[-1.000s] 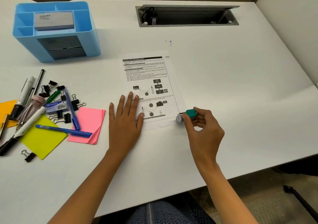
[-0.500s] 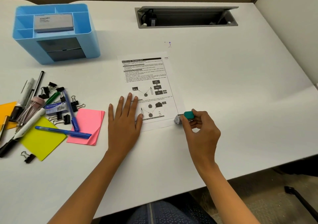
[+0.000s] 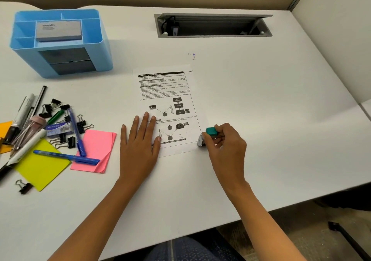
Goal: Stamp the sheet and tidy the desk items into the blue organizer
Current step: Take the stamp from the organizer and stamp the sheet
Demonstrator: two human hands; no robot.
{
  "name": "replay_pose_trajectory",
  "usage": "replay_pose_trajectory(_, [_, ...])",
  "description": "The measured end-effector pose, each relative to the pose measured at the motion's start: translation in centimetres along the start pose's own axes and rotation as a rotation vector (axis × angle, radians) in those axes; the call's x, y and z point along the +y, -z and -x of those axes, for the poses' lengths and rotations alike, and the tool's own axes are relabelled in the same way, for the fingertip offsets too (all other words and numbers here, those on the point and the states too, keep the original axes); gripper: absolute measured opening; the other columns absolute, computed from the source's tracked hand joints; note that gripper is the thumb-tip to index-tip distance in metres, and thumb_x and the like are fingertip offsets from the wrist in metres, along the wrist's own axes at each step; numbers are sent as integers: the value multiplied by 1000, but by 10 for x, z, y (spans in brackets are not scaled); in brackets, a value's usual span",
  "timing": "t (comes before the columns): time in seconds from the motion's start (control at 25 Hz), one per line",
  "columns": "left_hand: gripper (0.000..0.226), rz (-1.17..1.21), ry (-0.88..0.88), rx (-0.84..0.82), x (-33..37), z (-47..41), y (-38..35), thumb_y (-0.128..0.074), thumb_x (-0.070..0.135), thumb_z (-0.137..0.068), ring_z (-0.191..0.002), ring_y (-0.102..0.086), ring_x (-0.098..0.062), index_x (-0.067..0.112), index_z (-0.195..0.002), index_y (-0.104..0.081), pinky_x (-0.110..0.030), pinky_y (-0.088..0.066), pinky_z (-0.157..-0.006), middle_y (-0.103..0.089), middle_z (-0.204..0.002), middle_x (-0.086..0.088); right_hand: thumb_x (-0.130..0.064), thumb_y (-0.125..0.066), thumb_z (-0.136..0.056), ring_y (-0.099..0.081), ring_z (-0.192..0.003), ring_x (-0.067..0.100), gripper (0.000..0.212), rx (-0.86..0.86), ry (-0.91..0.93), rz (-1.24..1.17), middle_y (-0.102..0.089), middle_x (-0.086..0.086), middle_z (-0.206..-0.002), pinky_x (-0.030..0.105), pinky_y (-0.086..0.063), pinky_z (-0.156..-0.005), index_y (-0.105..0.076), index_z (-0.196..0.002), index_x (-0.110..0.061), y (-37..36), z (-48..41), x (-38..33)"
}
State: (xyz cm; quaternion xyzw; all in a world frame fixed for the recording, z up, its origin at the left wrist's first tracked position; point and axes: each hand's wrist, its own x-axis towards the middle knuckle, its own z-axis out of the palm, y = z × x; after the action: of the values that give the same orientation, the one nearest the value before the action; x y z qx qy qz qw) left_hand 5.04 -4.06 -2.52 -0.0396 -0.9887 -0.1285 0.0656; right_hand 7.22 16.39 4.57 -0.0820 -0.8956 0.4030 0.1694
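A printed sheet (image 3: 170, 92) lies flat mid-desk. My left hand (image 3: 139, 148) rests palm down, fingers spread, on its lower left corner. My right hand (image 3: 224, 144) grips a small stamp with a teal top (image 3: 211, 131) and a grey base, tilted, at the sheet's lower right corner. The blue organizer (image 3: 60, 44) stands at the back left with a grey box (image 3: 58, 30) in its top compartment. To the left lie pens (image 3: 66, 156), markers, several black binder clips (image 3: 71, 142), a staples box (image 3: 59, 129), and pink (image 3: 98, 150) and yellow (image 3: 40, 168) sticky notes.
A recessed cable tray (image 3: 212, 25) with its lid raised sits in the desk at the back. An orange note (image 3: 5, 127) shows at the left edge. A partition wall (image 3: 337, 40) stands on the right. The desk's front edge (image 3: 301, 204) runs near my arms.
My right hand with the stamp has shifted slightly left toward the sheet's lower right corner. My left hand stays pressed on the sheet.
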Motion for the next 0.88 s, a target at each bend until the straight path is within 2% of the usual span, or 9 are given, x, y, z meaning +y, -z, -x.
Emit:
replay_pose_trajectory(0.44, [56, 7, -2, 19, 0, 1, -1, -26, 39, -95, -145, -15, -19, 22, -148, -22, -49, -11, -117, -19, -157, 3, -11, -75, -79, -54, -65, 3, 22, -6, 5, -28, -61, 1, -82, 6, -41, -61, -54, -81, -13, 6, 7, 1])
replay_pose_trajectory(0.68, [56, 3, -8, 25, 0, 0, -2, -25, 40, -95, -144, -17, -20, 22, -148, -24, -48, -9, -117, -20, -156, 2, -12, -74, -79, -54, -65, 10, 20, 4, 19, 4, -60, 1, -79, 22, -48, -61, -55, -84, -9, 3, 3, -1])
replay_pose_trajectory(0.8, [56, 0, -6, 26, -1, 1, -3, -24, 40, -95, -144, -18, -20, 22, -148, -25, -48, -10, -117, -21, -156, 3, -14, -73, -80, -56, -67, 12, 19, -13, 21, 21, -61, 0, -80, 25, -50, -63, -56, -86, -9, 3, 3, 1])
replay_pose_trajectory(0.88, [56, 4, -8, 33, -1, 2, -2, -24, 41, -95, -144, -19, -20, 22, -147, -26, -48, -11, -117, -22, -156, 3, -16, -72, -82, -58, -69, 8, 17, -15, -12, -9, -62, -1, -81, 22, -49, -64, -58, -89, -11, 8, 2, 0])
